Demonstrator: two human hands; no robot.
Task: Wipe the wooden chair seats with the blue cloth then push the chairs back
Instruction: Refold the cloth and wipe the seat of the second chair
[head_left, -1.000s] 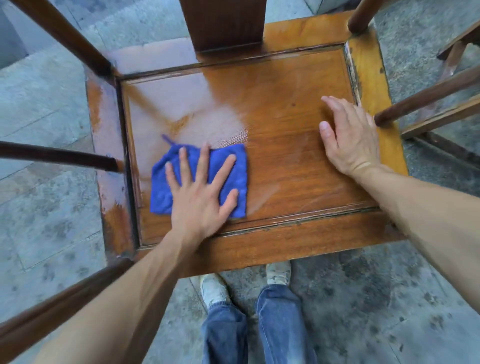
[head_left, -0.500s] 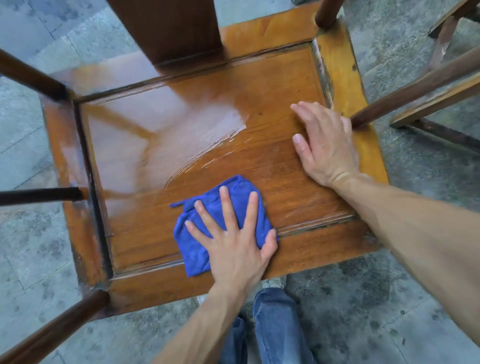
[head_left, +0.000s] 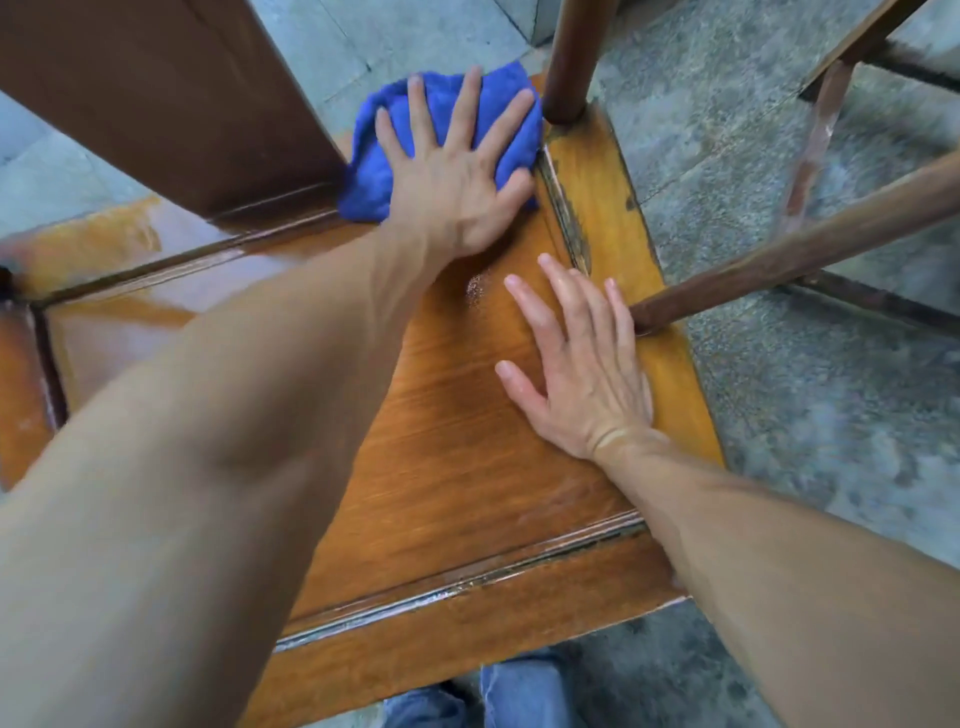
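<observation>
Head view: left hand (head_left: 457, 171), fingers spread flat, presses the cloth (head_left: 384, 156), a bunched blue fuzzy rag, into the seat's (head_left: 467, 467) far right corner beside a round post (head_left: 571, 62). Right hand (head_left: 582, 374) lies flat, fingers straight and close, on the seat's right edge, touching a dark rung (head_left: 779, 254). The seat is glossy orange-brown wood, grained, framed by a grooved border; sheen at left. The blurred left forearm hides much of it. Mottled grey stone floor (head_left: 805, 415) around; jeans (head_left: 519, 696) cut off below.
</observation>
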